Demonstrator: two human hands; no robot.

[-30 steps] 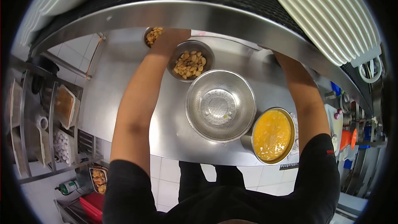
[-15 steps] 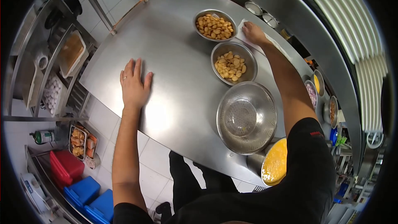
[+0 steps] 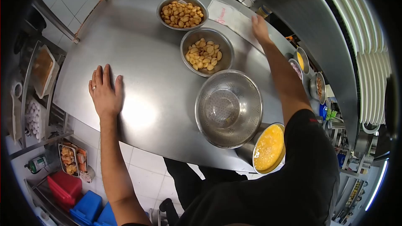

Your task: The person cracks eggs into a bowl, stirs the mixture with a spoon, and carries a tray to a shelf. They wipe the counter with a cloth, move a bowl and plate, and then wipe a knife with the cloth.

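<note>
My left hand (image 3: 106, 94) lies flat on the steel table (image 3: 146, 62), fingers spread, with a ring on one finger. At the table's back right, my right hand (image 3: 260, 28) is beside the folded white cloth (image 3: 233, 20); its fingers are blurred and partly hidden, and whether they grip the cloth is unclear. Left of the cloth stands a steel bowl of browned pieces (image 3: 181, 13). Nearer is a steel bowl of paler pieces (image 3: 204, 54). An empty perforated colander (image 3: 228, 109) sits below it, beside a pot of yellow liquid (image 3: 269, 148).
Small bowls (image 3: 319, 87) line the right side beneath a steel shelf. Stacked white plates (image 3: 372, 88) are at the far right. On the left are a rack with an egg tray (image 3: 37, 119), a red bin (image 3: 65, 188) and a blue bin (image 3: 86, 207).
My right hand has moved along the cloth toward its nearer right part, uncovering red print. The view has shifted right, while my left hand stays flat on the table.
</note>
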